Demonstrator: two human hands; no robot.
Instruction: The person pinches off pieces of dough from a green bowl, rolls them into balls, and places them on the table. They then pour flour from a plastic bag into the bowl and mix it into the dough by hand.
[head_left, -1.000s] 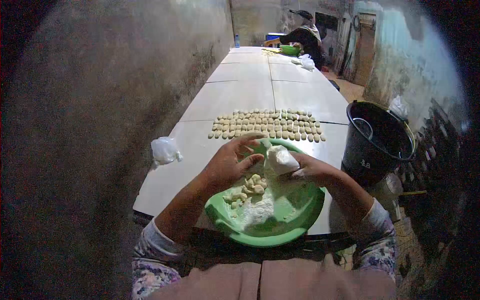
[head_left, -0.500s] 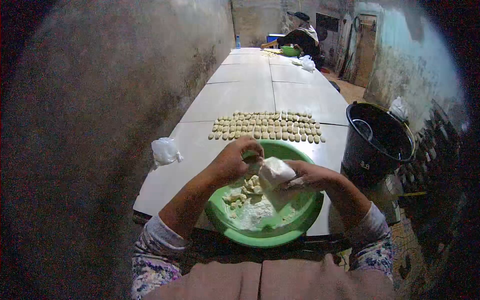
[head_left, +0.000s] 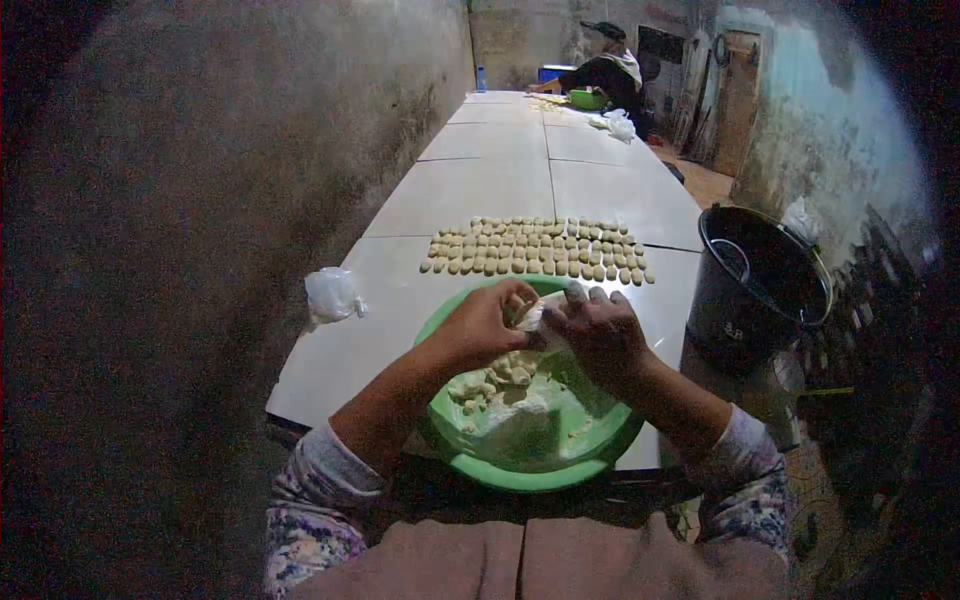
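My left hand (head_left: 488, 322) is closed on a small white plastic bag (head_left: 532, 316), its fingers pinching the gathered part. From the other side my right hand (head_left: 606, 328) grips the same bag, covering much of it. Both hands are over a green basin (head_left: 535, 478) at the table's near end. Inside the basin lie pale dough lumps (head_left: 512, 370) and a patch of white flour (head_left: 505, 415). Just beyond the basin, many small oval dough pieces (head_left: 538, 250) are laid out in rows on the table.
The long white table (head_left: 480, 190) runs away from me beside a wall. A tied white bag (head_left: 332, 295) rests at its left edge. A black bucket (head_left: 735, 320) stands on the right. At the far end a person (head_left: 610, 80) sits by another green bowl (head_left: 588, 100).
The white bag has gone from tipped over the basin to held between both hands. My right hand has turned and risen slightly, its knuckles now facing up.
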